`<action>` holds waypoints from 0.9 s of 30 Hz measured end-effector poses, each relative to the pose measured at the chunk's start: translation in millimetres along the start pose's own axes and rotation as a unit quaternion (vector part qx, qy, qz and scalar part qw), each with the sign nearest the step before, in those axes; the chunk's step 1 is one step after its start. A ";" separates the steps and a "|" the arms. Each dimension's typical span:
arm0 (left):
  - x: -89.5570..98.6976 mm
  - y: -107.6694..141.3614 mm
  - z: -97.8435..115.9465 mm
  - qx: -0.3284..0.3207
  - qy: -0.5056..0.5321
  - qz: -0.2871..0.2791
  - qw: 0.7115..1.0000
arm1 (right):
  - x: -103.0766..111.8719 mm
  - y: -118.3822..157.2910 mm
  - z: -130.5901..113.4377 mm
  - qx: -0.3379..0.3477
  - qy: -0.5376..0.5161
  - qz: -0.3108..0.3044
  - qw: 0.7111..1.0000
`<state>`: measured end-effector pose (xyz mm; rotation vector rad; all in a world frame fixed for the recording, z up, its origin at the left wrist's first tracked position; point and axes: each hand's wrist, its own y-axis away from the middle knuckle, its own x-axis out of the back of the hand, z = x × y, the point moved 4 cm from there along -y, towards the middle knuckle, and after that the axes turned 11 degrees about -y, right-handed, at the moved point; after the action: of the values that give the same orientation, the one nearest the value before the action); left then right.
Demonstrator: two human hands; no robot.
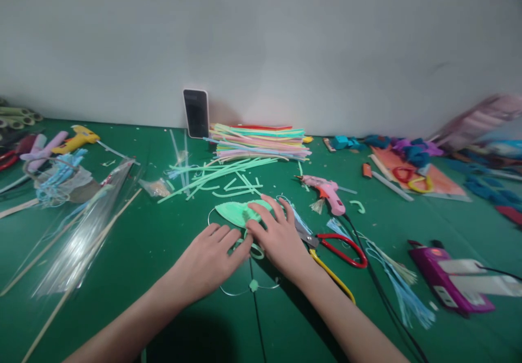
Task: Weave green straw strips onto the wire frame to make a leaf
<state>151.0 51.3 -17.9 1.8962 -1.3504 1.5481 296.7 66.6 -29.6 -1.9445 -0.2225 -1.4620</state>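
A mint-green leaf-like piece (233, 212) lies at the middle of the green table, on a thin clear ring with a small green flower (253, 285) at its near side. My left hand (216, 254) is at the ring's left, its fingertips closed near the piece's lower edge; what they pinch is too small to name. My right hand (279, 235) reaches over the right part of the piece, fingers bent and spread, its thumb near my left fingertips. A pale green loop (256, 251) shows between the hands.
Scissors (342, 250) and a pink glue gun (326, 190) lie to the right, with a purple device (448, 279) beyond. Pipe cleaners (261, 143) and a phone (196, 113) are at the back. Plastic sleeves (85, 232) and a yellow glue gun (77, 139) lie left.
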 end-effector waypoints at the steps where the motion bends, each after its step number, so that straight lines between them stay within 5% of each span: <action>1: 0.2 -1.2 0.6 0.011 0.016 0.002 1.000 | 0.9 0.0 -0.4 0.006 -0.002 0.007 1.000; 6: 0.4 -3.3 -2.7 0.069 0.059 0.016 0.996 | 9.8 0.0 -8.4 0.039 -0.007 0.035 0.999; 14: -3.9 -0.7 -15.6 0.044 0.056 0.028 0.997 | 20.5 0.5 -18.4 0.052 -0.041 0.070 0.995; 27: -19.7 1.0 -27.2 0.129 0.172 -0.002 0.977 | 13.5 5.7 -16.2 0.025 -0.103 0.036 0.994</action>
<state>135.7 80.1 -26.4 1.6580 -1.0358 2.0187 291.7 49.0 -17.6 -2.0415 -0.2763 -1.1981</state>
